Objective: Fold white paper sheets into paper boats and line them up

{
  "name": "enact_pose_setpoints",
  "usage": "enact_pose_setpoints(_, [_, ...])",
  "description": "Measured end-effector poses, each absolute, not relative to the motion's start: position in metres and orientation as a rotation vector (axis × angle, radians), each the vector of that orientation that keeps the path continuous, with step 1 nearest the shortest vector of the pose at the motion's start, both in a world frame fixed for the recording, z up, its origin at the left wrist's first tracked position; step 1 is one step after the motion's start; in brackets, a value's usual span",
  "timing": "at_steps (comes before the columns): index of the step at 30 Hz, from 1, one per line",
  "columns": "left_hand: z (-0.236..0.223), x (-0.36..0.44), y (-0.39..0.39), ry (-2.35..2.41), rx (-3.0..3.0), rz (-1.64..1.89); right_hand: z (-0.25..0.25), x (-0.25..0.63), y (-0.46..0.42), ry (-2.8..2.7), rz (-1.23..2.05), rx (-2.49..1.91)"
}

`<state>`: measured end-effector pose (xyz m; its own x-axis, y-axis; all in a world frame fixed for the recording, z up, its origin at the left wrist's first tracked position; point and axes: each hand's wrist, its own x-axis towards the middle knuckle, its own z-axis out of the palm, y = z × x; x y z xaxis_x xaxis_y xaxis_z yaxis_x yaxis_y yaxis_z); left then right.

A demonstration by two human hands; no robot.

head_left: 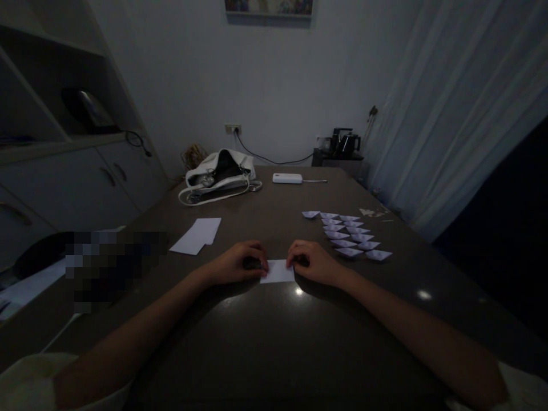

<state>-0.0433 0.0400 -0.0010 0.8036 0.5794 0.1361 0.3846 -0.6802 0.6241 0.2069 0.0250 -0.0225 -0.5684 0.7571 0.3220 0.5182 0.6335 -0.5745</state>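
A small white sheet of paper (277,272) lies on the table in front of me, its left and right ends under my fingers. My left hand (244,262) pinches the left end, thumb and fingertips close together. On the right end, my right hand (314,262) grips with curled fingers. Several folded paper boats (345,236) stand in rows on the table to the right, beyond my right hand. To the left, beyond my left hand, rests a stack of white paper sheets (197,236).
On the brown table (274,342), a white handbag (222,174) sits at the far left and a white power bank (287,178) with a short cable at the back. Paper scraps (372,213) lie near the right edge. A black kettle (347,144) stands beyond the table.
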Motion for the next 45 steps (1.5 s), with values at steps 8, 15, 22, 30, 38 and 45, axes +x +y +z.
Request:
enact_pose_setpoints(8, [0.001,-0.043,0.039,0.728,2.446,0.401,-0.024,0.207,0.025,-2.335,0.545,-1.007])
enact_pose_setpoints(15, [0.011,-0.038,0.033,0.686,2.717,0.38,-0.023,0.207,0.023,-2.368,0.513,-1.018])
enact_pose_setpoints(22, [0.013,-0.032,0.026,0.669,2.906,0.29,-0.023,0.206,0.023,-2.38,0.474,-1.027])
enact_pose_setpoints(30, [0.012,-0.032,0.025,0.689,2.926,0.274,-0.022,0.205,0.022,-2.396,0.462,-1.014])
enact_pose_setpoints(38, [0.013,-0.032,0.025,0.687,2.92,0.278,-0.021,0.206,0.022,-2.406,0.459,-1.03])
enact_pose_setpoints(45, [0.013,-0.032,0.026,0.692,2.926,0.267,-0.02,0.205,0.021,-2.414,0.442,-1.047])
